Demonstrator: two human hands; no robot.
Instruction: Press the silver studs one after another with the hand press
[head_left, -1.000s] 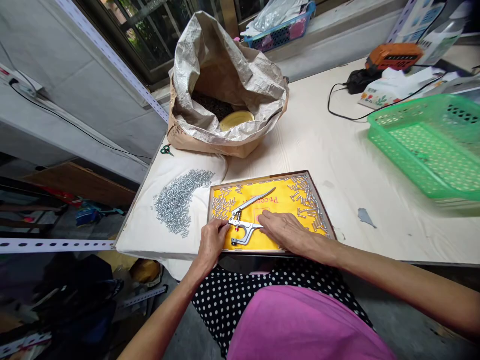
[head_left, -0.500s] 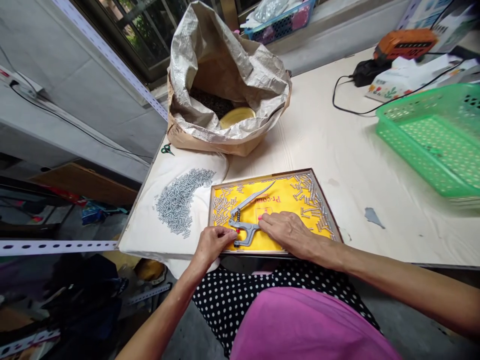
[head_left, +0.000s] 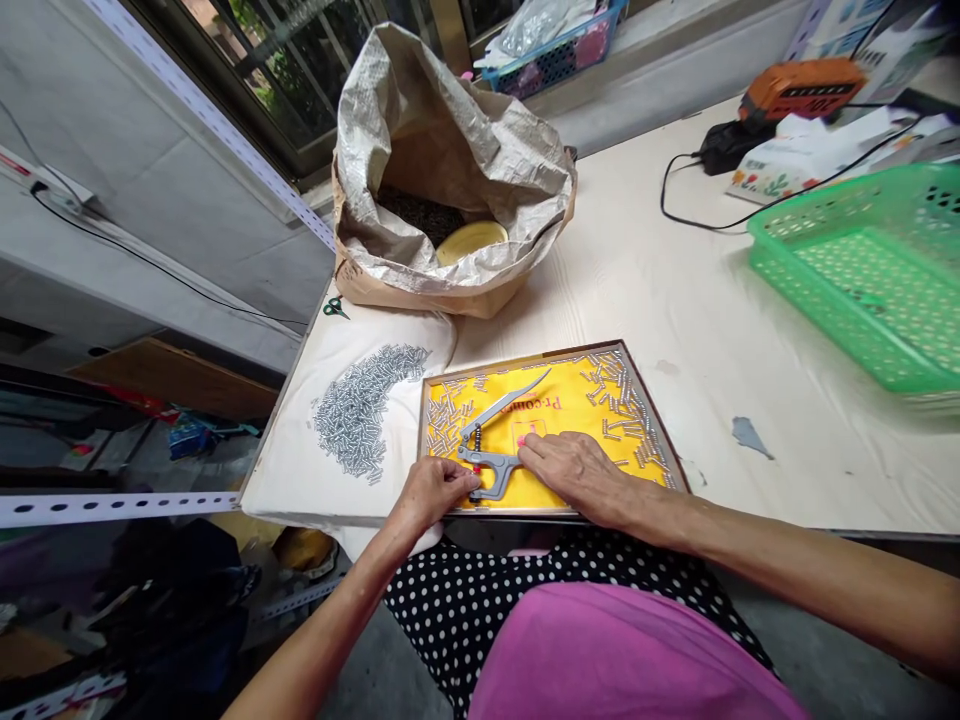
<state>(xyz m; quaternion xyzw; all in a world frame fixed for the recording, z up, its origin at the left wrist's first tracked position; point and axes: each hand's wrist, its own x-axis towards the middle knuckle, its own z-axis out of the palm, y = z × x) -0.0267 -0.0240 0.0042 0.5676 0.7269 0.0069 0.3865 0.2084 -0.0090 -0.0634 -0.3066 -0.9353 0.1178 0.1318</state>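
Observation:
A shallow tray [head_left: 652, 428] with a yellow lining sits at the table's near edge, with several small metal pins [head_left: 622, 395] scattered inside it. Grey press pliers [head_left: 491, 440] lie in the tray, long handle pointing away. My left hand [head_left: 431, 493] is curled at the pliers' near jaw, fingertips pinched on something I cannot make out. On the yellow lining just right of the pliers' head rests my right hand [head_left: 574, 468], fingers held together and touching the tool.
A heap of metal pins [head_left: 364, 400] lies on white cloth left of the tray. Behind stands an open paper sack [head_left: 450, 170] with a yellow bowl [head_left: 471, 240] inside. A green basket [head_left: 870, 270] sits at right, with a black cable [head_left: 720, 215] and boxes beyond. Small scissors [head_left: 334, 307] lie at the left edge.
My left hand has slid a little down and right along the pliers' jaw towards the tray's near edge. The right hand has hardly moved. The camera shifted slightly.

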